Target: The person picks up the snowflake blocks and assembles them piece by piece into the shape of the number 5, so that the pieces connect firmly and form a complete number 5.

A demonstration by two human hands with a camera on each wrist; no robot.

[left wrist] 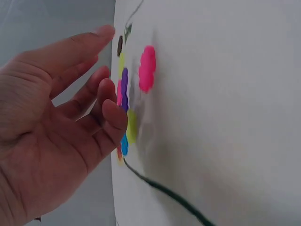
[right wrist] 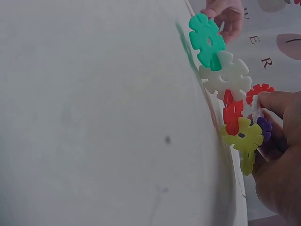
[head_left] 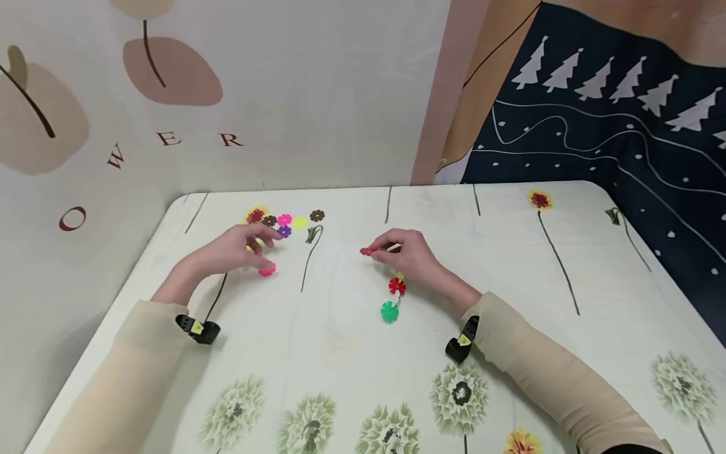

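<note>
My right hand [head_left: 413,257] pinches a chain of interlocked plastic snowflake discs between thumb and fingers. A red disc [head_left: 366,251] pokes out at the fingertips. Below the hand hang another red disc [head_left: 397,286] and a green disc [head_left: 389,312]. The right wrist view also shows a white disc [right wrist: 225,76], a yellow disc [right wrist: 243,135] and a purple disc [right wrist: 265,128] in this chain; fingers hide part of it. Over the loose discs at the left, my left hand [head_left: 232,251] has relaxed, spread fingers holding nothing. A pink disc [left wrist: 147,69] lies apart from its fingers.
Beyond the left hand lie several loose discs, among them a purple disc [head_left: 284,232], a yellow disc [head_left: 299,222] and a brown disc [head_left: 317,215]. A flower-printed cloth [head_left: 340,366] covers the table. Printed curtains [head_left: 317,94] rise behind its far edge.
</note>
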